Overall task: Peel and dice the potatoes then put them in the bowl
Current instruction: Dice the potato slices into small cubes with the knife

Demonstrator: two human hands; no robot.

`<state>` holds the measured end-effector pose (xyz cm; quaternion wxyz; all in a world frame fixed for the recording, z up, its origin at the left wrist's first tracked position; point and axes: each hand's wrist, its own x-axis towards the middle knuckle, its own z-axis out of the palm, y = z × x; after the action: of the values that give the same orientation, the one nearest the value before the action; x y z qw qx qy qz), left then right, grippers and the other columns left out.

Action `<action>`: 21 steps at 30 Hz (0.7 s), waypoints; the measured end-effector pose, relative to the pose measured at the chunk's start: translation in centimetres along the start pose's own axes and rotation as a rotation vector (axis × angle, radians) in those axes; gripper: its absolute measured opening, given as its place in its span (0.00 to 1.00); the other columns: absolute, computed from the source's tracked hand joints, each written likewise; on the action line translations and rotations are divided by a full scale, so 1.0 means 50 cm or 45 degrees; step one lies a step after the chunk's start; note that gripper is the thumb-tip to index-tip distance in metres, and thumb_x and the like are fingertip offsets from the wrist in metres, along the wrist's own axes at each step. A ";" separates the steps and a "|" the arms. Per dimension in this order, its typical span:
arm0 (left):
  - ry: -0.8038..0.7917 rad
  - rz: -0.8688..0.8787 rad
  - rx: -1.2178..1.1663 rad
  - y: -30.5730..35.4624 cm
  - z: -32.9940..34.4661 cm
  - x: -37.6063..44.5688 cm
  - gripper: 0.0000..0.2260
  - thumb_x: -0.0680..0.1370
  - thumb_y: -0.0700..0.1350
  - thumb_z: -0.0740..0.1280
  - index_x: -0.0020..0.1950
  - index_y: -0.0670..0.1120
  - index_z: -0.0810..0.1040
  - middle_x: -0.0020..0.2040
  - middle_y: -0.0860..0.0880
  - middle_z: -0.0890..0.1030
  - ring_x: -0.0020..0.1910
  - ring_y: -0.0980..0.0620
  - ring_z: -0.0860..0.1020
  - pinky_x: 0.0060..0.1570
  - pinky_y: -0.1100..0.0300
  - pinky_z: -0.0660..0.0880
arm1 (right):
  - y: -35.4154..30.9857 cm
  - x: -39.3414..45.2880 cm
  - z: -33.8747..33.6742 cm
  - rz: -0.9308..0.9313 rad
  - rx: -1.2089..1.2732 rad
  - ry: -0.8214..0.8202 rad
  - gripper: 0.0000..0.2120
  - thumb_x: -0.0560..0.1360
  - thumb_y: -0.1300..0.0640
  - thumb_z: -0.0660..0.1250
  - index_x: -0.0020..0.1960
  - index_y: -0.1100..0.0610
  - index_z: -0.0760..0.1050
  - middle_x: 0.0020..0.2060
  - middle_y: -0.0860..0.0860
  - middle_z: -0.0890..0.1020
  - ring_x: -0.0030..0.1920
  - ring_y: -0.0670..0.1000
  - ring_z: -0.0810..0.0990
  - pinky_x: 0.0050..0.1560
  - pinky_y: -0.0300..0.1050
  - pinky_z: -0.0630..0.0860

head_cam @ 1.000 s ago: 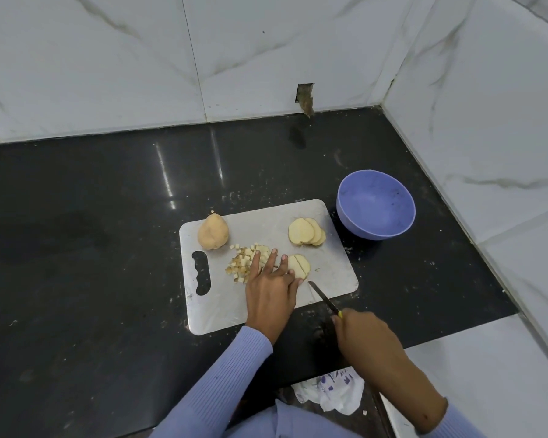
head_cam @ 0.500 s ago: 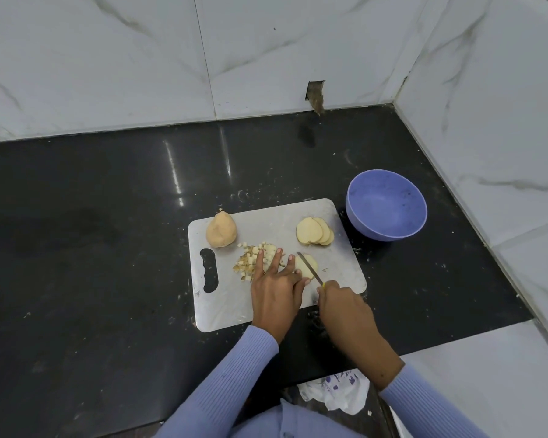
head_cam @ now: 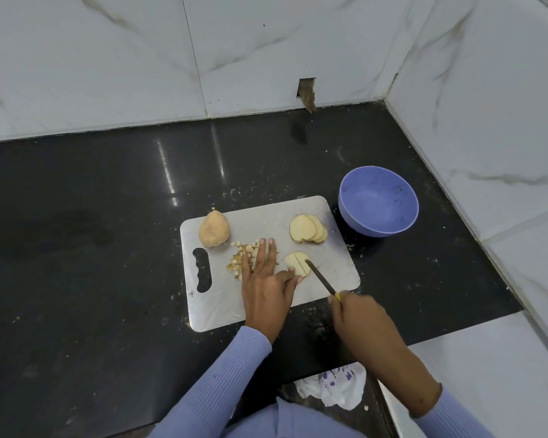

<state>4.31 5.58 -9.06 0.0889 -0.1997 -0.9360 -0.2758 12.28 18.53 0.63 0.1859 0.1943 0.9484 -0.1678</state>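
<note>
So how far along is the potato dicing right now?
Done: a small diced pile. In hand: the left hand steadies a slice while the right hand works the knife. Left: stacked slices, a whole potato, and the empty bowl.

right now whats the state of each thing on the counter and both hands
bowl: upright, empty
whole potato: peeled, uncut
potato slices: fanned stack, not yet diced
slices being cut: partly cut into strips
diced potato: heaped on cutting board
knife: tip on slices
left hand: fingers pressing slices
right hand: grips knife
</note>
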 end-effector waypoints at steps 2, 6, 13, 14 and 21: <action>0.004 -0.039 -0.015 -0.003 0.000 0.000 0.04 0.73 0.50 0.72 0.41 0.51 0.86 0.71 0.38 0.67 0.73 0.41 0.63 0.72 0.46 0.51 | -0.019 0.023 0.004 -0.049 0.003 0.058 0.15 0.83 0.48 0.49 0.47 0.56 0.69 0.39 0.52 0.76 0.41 0.53 0.77 0.41 0.45 0.71; 0.034 -0.091 -0.030 -0.008 -0.002 0.004 0.04 0.69 0.51 0.76 0.40 0.52 0.86 0.73 0.38 0.62 0.74 0.41 0.59 0.72 0.48 0.49 | -0.046 0.063 0.027 -0.094 -0.050 0.056 0.17 0.83 0.49 0.48 0.54 0.59 0.71 0.47 0.55 0.79 0.47 0.55 0.79 0.40 0.44 0.67; 0.010 -0.180 -0.082 -0.006 -0.005 0.011 0.06 0.70 0.54 0.74 0.41 0.53 0.85 0.75 0.41 0.56 0.76 0.43 0.52 0.73 0.55 0.41 | -0.019 0.028 0.066 -0.037 -0.137 0.015 0.16 0.84 0.50 0.46 0.55 0.58 0.68 0.49 0.54 0.79 0.49 0.55 0.80 0.41 0.44 0.69; 0.007 -0.185 -0.092 -0.006 -0.005 0.012 0.06 0.70 0.54 0.74 0.40 0.53 0.85 0.75 0.41 0.56 0.76 0.44 0.52 0.73 0.55 0.41 | -0.010 0.015 0.071 -0.015 -0.140 0.010 0.15 0.84 0.50 0.46 0.56 0.58 0.68 0.49 0.54 0.80 0.50 0.55 0.80 0.42 0.44 0.70; -0.054 -0.224 -0.114 -0.010 -0.010 0.013 0.07 0.70 0.54 0.74 0.43 0.53 0.85 0.77 0.44 0.54 0.76 0.47 0.48 0.72 0.60 0.35 | 0.028 -0.039 0.055 0.030 -0.127 -0.072 0.16 0.83 0.48 0.47 0.54 0.56 0.70 0.44 0.51 0.76 0.50 0.53 0.80 0.48 0.45 0.74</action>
<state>3.52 5.16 -8.71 0.0356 -0.1264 -0.9383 -0.3199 15.36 18.08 -1.29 0.2241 0.1913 0.9476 -0.1235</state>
